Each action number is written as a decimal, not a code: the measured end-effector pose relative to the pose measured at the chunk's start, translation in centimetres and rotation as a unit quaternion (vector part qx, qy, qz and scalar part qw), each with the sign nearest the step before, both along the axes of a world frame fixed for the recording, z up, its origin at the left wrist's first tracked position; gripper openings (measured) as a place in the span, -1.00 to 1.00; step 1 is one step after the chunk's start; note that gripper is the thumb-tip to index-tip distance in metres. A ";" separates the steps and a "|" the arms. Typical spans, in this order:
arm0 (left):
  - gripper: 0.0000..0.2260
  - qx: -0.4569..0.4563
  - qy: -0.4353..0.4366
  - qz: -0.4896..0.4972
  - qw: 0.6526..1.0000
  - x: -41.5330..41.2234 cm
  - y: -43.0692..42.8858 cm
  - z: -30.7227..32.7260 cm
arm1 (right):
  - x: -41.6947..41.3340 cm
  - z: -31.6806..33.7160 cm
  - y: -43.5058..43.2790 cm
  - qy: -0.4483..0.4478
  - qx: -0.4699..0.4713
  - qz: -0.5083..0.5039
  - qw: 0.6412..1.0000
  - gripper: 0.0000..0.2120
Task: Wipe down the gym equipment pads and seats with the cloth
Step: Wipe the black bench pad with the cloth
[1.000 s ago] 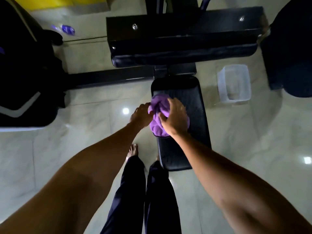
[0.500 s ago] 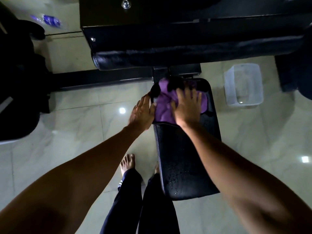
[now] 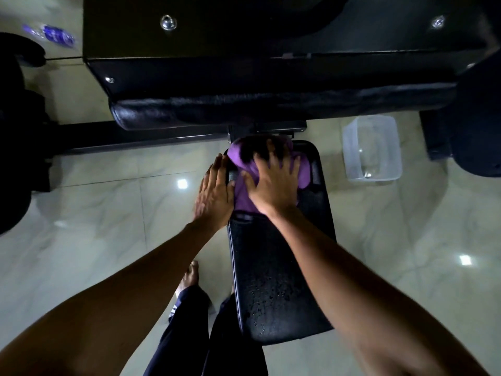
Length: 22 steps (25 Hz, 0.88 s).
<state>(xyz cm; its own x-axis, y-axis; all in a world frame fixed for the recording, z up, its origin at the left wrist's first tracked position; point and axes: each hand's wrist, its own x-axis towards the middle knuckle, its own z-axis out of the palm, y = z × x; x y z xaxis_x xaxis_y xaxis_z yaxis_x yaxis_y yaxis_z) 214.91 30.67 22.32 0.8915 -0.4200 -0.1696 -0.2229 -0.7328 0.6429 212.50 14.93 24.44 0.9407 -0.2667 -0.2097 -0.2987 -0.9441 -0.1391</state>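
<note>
Cloth (image 3: 303, 173) is lying bunched at the far end of the seat pad (image 3: 276, 267), right hand (image 3: 271, 185) pressing it flat-fingered, left hand (image 3: 214, 194) resting open on the pad's edge; likely soft, limp, best palmed from above.

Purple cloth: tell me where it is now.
In the head view the purple cloth lies at the far end of the black seat pad, pressed under the right hand, with the left hand at its left edge, just short of the wide pad.
</note>
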 end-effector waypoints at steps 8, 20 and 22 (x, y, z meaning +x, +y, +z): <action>-0.48 -0.014 0.002 0.030 0.999 0.4 -2.7 -0.1 | -10.4 0.3 -1.8 -0.044 -0.020 -0.093 0.995 -0.40; -0.48 0.008 -0.017 0.022 1.000 0.2 -3.1 -1.1 | -6.3 0.0 -4.7 -0.040 0.018 -0.231 0.972 -0.30; -0.46 0.015 -0.019 0.029 0.999 0.3 -3.4 -1.0 | -7.8 0.3 -1.9 -0.032 0.009 -0.175 0.984 -0.36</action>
<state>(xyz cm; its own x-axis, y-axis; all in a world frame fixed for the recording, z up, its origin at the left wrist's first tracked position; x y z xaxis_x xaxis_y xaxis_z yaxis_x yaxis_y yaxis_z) 215.18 27.31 21.32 0.9205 -0.3622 -0.1465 -0.2035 -0.7646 0.6116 204.70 13.02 24.73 0.8028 -0.5741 -0.1608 -0.5958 -0.7819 -0.1833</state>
